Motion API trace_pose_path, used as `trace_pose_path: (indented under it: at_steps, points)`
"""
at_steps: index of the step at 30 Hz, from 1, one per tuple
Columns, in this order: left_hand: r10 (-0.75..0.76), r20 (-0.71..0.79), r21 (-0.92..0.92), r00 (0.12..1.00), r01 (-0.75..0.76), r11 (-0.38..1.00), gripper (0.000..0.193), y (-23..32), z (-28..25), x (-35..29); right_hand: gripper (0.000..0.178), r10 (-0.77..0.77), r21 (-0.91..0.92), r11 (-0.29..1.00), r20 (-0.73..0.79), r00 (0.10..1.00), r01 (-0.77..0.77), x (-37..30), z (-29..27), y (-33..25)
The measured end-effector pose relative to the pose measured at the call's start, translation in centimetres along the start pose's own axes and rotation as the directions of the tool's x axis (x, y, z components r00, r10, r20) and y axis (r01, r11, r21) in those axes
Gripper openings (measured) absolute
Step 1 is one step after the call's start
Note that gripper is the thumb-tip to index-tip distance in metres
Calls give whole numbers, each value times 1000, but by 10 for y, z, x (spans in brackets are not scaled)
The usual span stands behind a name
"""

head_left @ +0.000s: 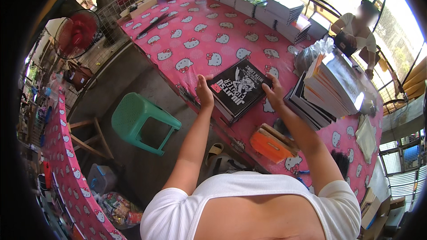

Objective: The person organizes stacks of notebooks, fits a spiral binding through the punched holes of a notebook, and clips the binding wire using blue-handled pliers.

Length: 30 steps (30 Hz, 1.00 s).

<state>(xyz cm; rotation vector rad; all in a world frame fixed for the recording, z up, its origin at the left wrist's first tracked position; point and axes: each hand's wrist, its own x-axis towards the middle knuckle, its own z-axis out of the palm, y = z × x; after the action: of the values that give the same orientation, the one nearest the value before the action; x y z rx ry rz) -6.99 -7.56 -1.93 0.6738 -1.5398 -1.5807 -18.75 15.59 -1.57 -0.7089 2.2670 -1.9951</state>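
Observation:
My left hand (204,90) and my right hand (273,92) grip the two side edges of a small stack of black-covered books (239,86). The stack rests near the front edge of a table covered with a pink cartoon-cat cloth (200,40). The top cover is black with white and red artwork. Right of my right hand leans a taller pile of books (331,86), fanned and tilted. An orange and wooden tool (269,144) lies on the table edge below my right forearm.
More book stacks (271,9) line the far side of the table. A person (358,31) sits at the far right end. A green plastic stool (138,122) stands on the concrete floor at left, beside a wooden stool (91,135). A red fan (75,33) stands at far left.

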Motion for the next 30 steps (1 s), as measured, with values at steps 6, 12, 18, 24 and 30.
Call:
trace_pose_path:
  at_steps: [6,12,18,24,30]
  points:
    - [84,-86,-125,993,-95,988,39,-17,11,11,45,-247,-570,806,-82,966,158,-1,9,-15]
    - [10,-190,-287,982,-65,956,25,33,-29,14,49,-528,-964,196,49,848,178,-28,-96,-202]
    - [-8,490,-538,872,309,785,22,132,48,-69,20,-518,-982,40,136,844,183,-26,-190,-180]
    - [-433,788,-65,438,758,649,24,145,94,-125,18,-483,-680,310,490,726,665,-159,-115,-196]
    - [148,846,-120,512,-88,989,19,171,63,-156,44,-9,-136,990,-281,960,-30,-231,-176,-120]
